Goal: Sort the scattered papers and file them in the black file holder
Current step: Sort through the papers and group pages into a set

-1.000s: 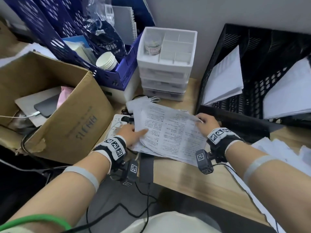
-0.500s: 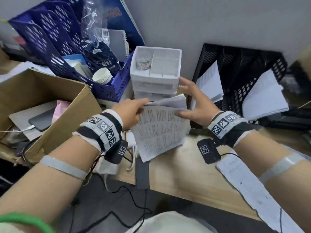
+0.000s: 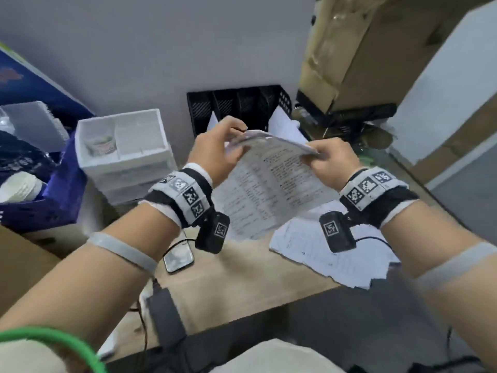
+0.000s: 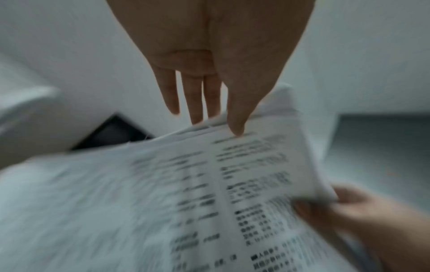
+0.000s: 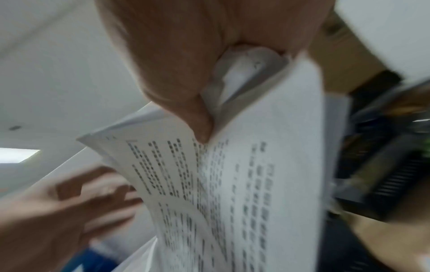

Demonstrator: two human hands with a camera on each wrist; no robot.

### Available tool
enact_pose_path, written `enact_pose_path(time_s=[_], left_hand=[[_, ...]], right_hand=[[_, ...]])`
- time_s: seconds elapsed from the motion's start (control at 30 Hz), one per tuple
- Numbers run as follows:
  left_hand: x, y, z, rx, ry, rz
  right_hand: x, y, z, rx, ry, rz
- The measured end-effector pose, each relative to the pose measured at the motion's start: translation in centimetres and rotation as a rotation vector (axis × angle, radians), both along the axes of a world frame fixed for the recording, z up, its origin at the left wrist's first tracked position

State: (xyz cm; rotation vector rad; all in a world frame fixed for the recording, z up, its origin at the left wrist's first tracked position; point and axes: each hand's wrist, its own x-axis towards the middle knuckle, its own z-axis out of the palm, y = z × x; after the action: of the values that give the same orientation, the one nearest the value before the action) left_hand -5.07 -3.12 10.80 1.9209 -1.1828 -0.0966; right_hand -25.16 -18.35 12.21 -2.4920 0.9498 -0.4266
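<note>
Lifted higher than half a second back: printed papers (image 3: 271,184) now held up in air over desk (image 3: 242,278), nearer black file holder (image 3: 236,109) at the wall. Left hand (image 3: 215,152) at top left corner, thumb on the printed side, fingers behind the edge, pinching. Right hand (image 3: 330,162) clamped on top right corner, thumb on front.

Sheet bundle tilted, top edge bowed, lower edge hanging free above desk. Open air between top edge and holder slots; two white sheets already standing in the slots. More loose papers (image 3: 322,251) flat on desk under right wrist, overhanging the front desk edge. White drawer unit (image 3: 126,157) left of holder, clear of the hands. Phone (image 3: 178,258) near left desk edge.

Left wrist view only: left fingers (image 4: 193,95) nearly straight behind the top edge, thumb tip on print. Right wrist view only: sheets curled inside right palm (image 5: 209,64), thumb pressed into a crease. Both wrist views blurred.
</note>
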Motion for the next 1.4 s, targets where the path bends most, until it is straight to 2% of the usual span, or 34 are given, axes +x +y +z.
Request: enact_pose_path(time_s=[0.07,0.17,0.3,0.4,0.5,0.63,0.73,0.8,0.87,0.9,0.93,1.03,1.17,1.27,1.4], left_hand=[[-0.3,-1.7,-1.8,0.028,0.286,0.03],[-1.5,-4.2,-5.0,0.195,0.584,0.009],[-5.2,-6.7,-7.9,0.277,1.085,-0.429],[-8.3,-8.6,-9.5,0.278,1.231,-0.511],[-10.1,-9.8,-12.2,0.347,1.169,-0.426],[-12.3,-11.8,-16.8,0.544,0.991,-0.407],[-13.4,-14.3,-19.4,0.649,0.857,-0.355],[-13.0,-15.7,-21.0,0.716,0.654,-0.244],[-12.2,-17.1,-22.1,0.845,0.327,-0.094],[-12.0,-17.6,-22.6,0.913,0.209,-0.018],[-12.0,-17.7,-22.6,0.949,0.166,0.049],[-12.2,-18.8,-23.2,0.981,0.273,0.191],[-11.8,-19.3,-24.8,1.037,0.446,0.266],[-11.5,-18.6,-25.7,0.925,0.538,0.276],[-11.1,-17.7,-25.9,0.836,0.576,0.17]], right_hand=[[-4.6,-1.8,-0.9,0.093,-0.154,-0.16],[-10.7,-3.0,-1.2,0.282,-0.411,-0.384],[-16.1,-2.9,-3.8,0.588,-0.562,-0.498],[-19.5,-4.2,-7.8,0.911,-0.59,-0.56],[-22.0,-5.3,-11.7,1.104,-0.495,-0.588],[-25.2,-7.0,-17.2,1.149,-0.276,-0.636],[-26.9,-8.4,-18.8,0.993,-0.021,-0.737],[-28.4,-9.8,-19.3,0.904,0.088,-0.856],[-30.1,-11.7,-19.9,0.896,0.09,-0.957],[-31.0,-12.6,-20.2,0.904,0.076,-1.004],[-31.7,-13.2,-20.3,0.899,0.068,-1.038],[-33.5,-15.5,-20.7,0.881,0.043,-1.127],[-33.9,-18.1,-21.3,0.855,0.027,-1.167],[-33.5,-19.5,-22.0,0.843,0.033,-1.19],[-32.4,-20.5,-22.4,0.866,0.074,-1.188]])
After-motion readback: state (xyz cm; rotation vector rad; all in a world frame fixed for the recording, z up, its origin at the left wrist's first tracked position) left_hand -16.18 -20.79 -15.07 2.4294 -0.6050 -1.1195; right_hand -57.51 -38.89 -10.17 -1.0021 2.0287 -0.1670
